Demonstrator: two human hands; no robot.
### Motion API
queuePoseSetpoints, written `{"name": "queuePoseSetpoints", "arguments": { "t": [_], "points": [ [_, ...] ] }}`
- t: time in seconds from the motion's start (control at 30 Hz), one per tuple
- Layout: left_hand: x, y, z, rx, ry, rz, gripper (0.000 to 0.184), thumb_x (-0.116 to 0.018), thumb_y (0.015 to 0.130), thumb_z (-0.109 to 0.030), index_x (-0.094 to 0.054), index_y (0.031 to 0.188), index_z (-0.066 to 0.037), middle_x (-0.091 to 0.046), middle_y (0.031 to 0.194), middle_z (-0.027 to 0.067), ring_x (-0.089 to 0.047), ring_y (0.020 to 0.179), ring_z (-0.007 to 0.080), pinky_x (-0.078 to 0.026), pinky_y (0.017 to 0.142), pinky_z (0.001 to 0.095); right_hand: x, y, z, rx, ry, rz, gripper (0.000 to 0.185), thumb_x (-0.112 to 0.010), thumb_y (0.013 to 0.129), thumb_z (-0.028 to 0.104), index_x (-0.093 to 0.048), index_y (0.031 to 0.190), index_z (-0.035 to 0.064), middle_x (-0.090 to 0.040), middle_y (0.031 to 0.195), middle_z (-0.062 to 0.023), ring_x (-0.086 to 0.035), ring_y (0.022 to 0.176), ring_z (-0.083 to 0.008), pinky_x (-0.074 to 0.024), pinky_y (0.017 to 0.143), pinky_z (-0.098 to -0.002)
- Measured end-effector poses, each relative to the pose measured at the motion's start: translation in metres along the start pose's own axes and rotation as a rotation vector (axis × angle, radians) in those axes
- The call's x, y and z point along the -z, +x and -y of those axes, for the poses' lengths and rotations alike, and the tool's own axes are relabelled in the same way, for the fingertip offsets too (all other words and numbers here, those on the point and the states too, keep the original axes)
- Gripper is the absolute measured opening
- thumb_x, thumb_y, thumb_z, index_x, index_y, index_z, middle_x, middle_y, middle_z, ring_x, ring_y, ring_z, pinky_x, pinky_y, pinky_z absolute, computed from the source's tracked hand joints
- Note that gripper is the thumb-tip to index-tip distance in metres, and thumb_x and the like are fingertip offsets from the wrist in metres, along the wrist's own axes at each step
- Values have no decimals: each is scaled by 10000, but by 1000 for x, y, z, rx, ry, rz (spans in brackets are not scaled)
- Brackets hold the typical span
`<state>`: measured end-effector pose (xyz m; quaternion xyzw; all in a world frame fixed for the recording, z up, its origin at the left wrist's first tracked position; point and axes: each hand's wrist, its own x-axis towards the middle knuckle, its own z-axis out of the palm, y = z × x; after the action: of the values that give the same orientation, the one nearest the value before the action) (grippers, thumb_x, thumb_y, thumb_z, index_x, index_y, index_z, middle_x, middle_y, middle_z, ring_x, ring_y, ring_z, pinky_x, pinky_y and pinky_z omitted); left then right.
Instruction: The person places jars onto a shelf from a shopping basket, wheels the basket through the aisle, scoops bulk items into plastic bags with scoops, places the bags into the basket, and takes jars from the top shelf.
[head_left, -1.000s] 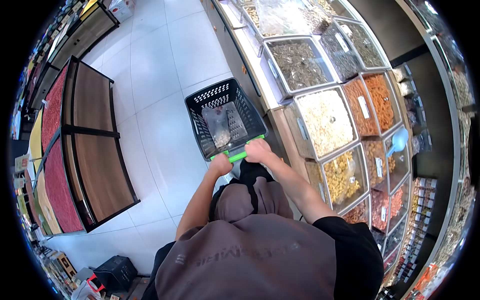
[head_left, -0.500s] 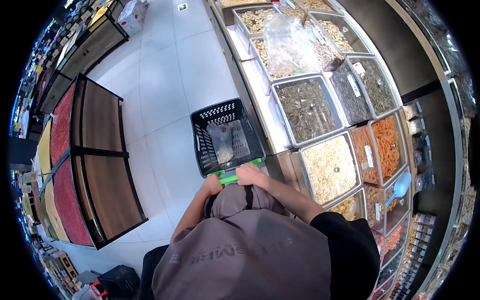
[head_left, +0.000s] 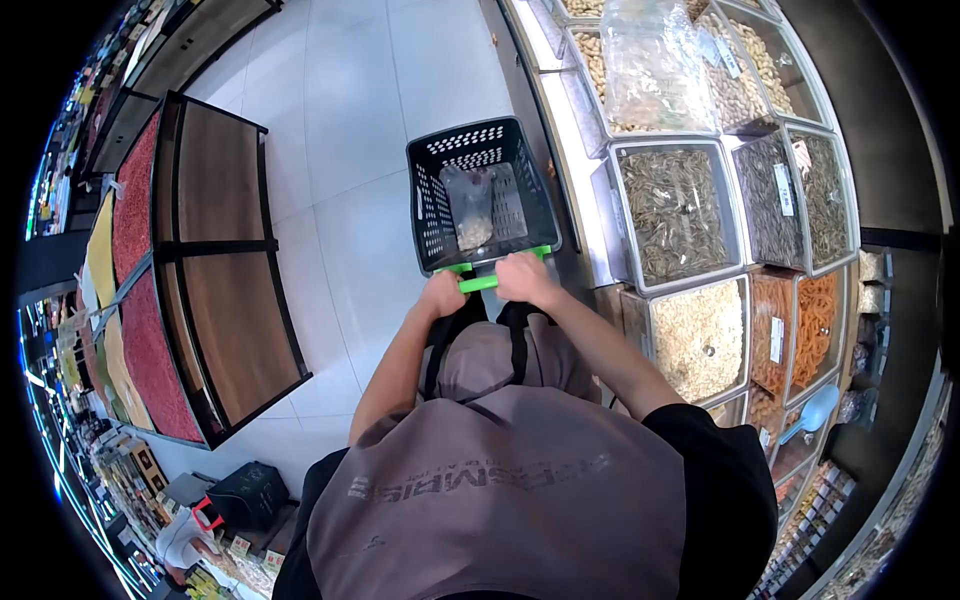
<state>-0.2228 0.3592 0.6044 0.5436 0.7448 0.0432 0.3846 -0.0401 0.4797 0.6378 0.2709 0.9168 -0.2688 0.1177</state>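
Both my hands grip the bright green handle (head_left: 478,284) of a black perforated shopping basket (head_left: 430,160). My left hand (head_left: 441,294) wraps round the left end of the handle, and my right hand (head_left: 524,277) holds it farther right. Inside the basket lies a clear plastic bag (head_left: 470,205) with pale contents at its lower end. The basket hangs or stands ahead of my body, over the pale tiled floor; whether it touches the floor I cannot tell.
Along the right runs a counter with clear bins of dried seeds (head_left: 677,215), pale flakes (head_left: 698,335) and orange pieces (head_left: 815,325). A blue scoop (head_left: 815,410) lies there. At left stands a wooden display (head_left: 225,180); a person (head_left: 180,540) is at lower left.
The view has shifted along the aisle, with more peanut bins showing at the upper right. Both hands have kept hold of the handle, and the basket sits higher and farther right in view.
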Motion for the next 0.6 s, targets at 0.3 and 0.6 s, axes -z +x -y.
{"name": "queuePoseSetpoints", "arguments": {
  "t": [0.3,0.6],
  "points": [
    [49,69,27,-80,-9,23,236,-653,759,-249,-724,803,-29,-696,865,251,-674,831,423,-547,801,492,50,75,-11,-169,11,165,267,-652,715,258,-755,835,43,-718,855,-206,-709,843,-369,-568,765,-465],
    [125,139,35,-265,180,155,293,-610,780,-259,-705,742,15,-690,851,265,-679,830,431,-542,823,497,99,151,-17,-101,-148,262,270,-626,758,249,-747,867,33,-728,898,-189,-711,879,-354,-568,795,-460]
  ]
}}
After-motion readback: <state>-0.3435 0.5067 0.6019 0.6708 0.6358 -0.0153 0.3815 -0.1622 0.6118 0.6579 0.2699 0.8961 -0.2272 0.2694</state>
